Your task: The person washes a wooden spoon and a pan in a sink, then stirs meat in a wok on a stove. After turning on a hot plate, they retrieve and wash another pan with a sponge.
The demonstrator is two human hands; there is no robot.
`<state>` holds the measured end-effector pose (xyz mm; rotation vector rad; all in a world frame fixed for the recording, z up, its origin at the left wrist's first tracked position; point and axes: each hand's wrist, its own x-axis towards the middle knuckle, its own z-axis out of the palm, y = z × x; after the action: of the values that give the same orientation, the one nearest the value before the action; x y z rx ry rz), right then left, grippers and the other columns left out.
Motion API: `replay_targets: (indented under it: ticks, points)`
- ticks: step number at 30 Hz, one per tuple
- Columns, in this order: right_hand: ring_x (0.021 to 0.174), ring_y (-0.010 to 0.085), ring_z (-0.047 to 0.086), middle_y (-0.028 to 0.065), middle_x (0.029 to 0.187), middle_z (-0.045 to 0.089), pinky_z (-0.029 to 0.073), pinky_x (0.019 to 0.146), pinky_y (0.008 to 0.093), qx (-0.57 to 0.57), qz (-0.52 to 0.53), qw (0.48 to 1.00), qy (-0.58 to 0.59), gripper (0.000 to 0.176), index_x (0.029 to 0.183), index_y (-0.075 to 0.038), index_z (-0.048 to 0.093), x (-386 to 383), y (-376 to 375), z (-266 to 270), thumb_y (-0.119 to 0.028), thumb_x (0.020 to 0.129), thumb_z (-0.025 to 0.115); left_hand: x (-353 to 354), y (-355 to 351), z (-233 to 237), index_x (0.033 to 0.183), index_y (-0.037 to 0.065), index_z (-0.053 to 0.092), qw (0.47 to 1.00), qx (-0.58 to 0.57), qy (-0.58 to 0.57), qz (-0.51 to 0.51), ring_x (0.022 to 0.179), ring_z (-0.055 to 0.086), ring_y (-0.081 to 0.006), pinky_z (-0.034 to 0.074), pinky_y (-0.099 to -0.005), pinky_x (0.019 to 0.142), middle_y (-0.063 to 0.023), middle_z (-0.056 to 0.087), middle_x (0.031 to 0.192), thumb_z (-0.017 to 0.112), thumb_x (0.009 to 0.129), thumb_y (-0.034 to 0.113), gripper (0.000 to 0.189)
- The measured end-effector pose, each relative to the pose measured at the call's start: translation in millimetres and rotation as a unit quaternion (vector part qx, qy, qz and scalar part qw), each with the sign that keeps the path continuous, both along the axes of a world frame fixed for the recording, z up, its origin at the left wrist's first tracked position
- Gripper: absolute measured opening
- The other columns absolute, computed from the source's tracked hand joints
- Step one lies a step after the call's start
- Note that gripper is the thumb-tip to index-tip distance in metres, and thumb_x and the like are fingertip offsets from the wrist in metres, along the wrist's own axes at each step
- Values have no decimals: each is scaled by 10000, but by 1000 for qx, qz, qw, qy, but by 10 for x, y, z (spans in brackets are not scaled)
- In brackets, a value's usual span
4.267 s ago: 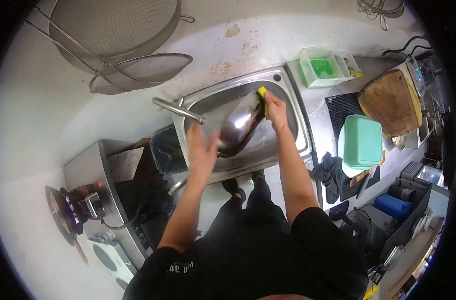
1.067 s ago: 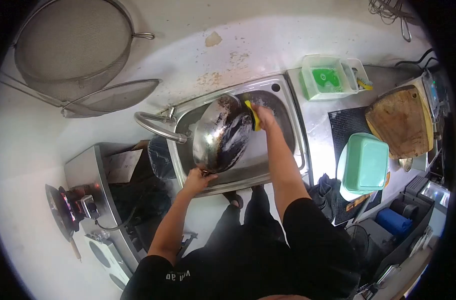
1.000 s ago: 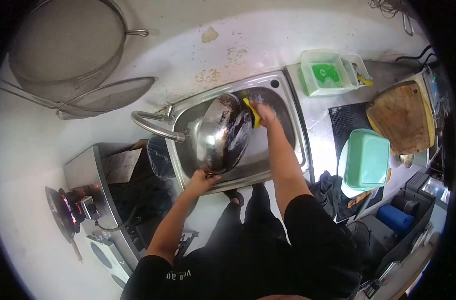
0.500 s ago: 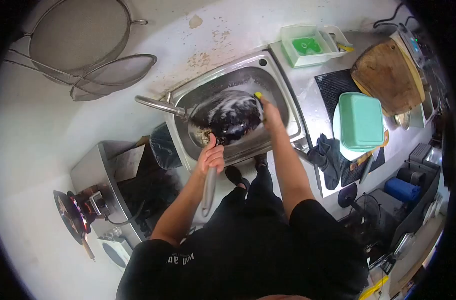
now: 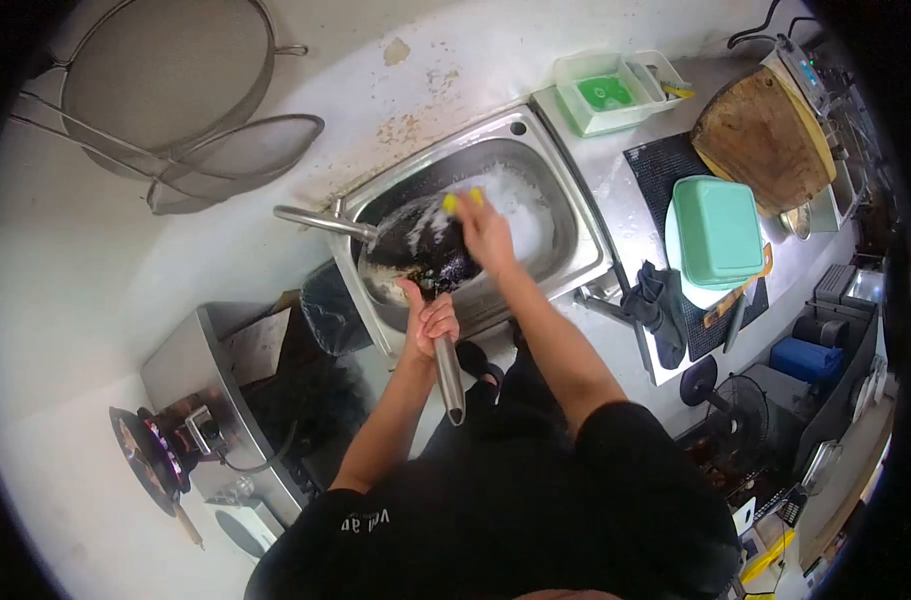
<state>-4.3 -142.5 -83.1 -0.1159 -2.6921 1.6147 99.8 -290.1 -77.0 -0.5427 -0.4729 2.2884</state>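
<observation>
Since the pan (image 5: 441,255) inside the sink (image 5: 588,225) seems slippery, our left hand (image 5: 433,318) clamps its handle (image 5: 450,380), our right hand (image 5: 488,235) a sponge (image 5: 451,203).

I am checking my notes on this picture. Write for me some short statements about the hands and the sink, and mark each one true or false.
1. The left hand grips the pan handle. True.
2. The right hand is empty. False: it holds a yellow sponge.
3. White suds show on the pan. True.
4. The pan rests on the wooden board. False: it is in the sink.
</observation>
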Motion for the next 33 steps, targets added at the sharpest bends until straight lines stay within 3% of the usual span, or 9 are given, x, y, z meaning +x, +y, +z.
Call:
replay_targets:
  ticks: [2,8,10,12,16,18,22,24,33]
  points:
    - [1136,362,486,184,1191,536,391,946,444,75,56,956,279,265,1085,-67,610,393,-173,105,-77,826,556,-59,-54,-39,496,108,340,999,37,15,11,350,315,-91,307,-205,377,13,310,426,585,645,673,633]
    - [1053,311,541,169,1142,577,436,876,380,32,-9,968,248,303,1123,-59,595,192,-198,-133,-151,834,599,-138,-144,95,503,86,371,997,66,7,41,371,349,-118,338,-225,407,-13,327,435,564,714,643,626]
    - [787,237,607,165,908,642,479,708,334,-153,-81,979,-111,290,1057,-29,631,-307,98,-293,-250,885,555,-86,-146,81,508,82,370,997,63,11,43,368,349,-116,340,-224,405,-10,327,436,559,727,636,625]
    - [631,184,594,139,752,634,474,612,312,-485,-145,824,-255,364,1059,1,623,-530,217,-635,-312,915,505,-47,-164,83,506,81,366,996,68,53,19,365,350,-113,338,-221,399,-6,333,436,567,719,639,630]
    - [748,169,606,95,825,657,481,704,321,-146,-108,979,-96,363,1155,-7,567,96,35,-56,-273,916,504,-82,-147,142,476,70,377,995,66,-38,71,326,348,-114,342,-216,347,-17,317,404,598,735,600,630]
    - [823,207,610,106,900,655,469,791,347,24,-77,965,248,370,1186,-14,545,433,-176,-112,-268,925,477,-121,-159,202,482,66,380,995,67,-33,61,327,346,-121,345,-216,350,-19,313,402,593,745,596,629]
    - [889,313,619,174,1045,605,454,865,410,-287,-147,942,-95,404,1168,34,532,-98,149,-832,-283,934,440,-25,-288,49,501,72,374,996,83,15,13,351,333,-119,321,-224,366,-23,329,431,537,697,689,667]
    - [824,243,607,168,950,624,465,798,363,-525,-200,731,-387,401,1068,68,577,-504,302,-1325,-290,923,469,4,-344,-24,501,76,373,994,71,65,-49,347,323,-118,302,-222,350,-17,328,433,497,680,727,686]
    - [866,165,538,118,933,625,421,798,284,-399,-260,845,-242,425,1016,89,608,713,389,-298,-311,907,510,-306,-509,238,536,120,340,894,-340,24,-291,312,263,-67,234,-239,292,46,313,464,493,695,710,629]
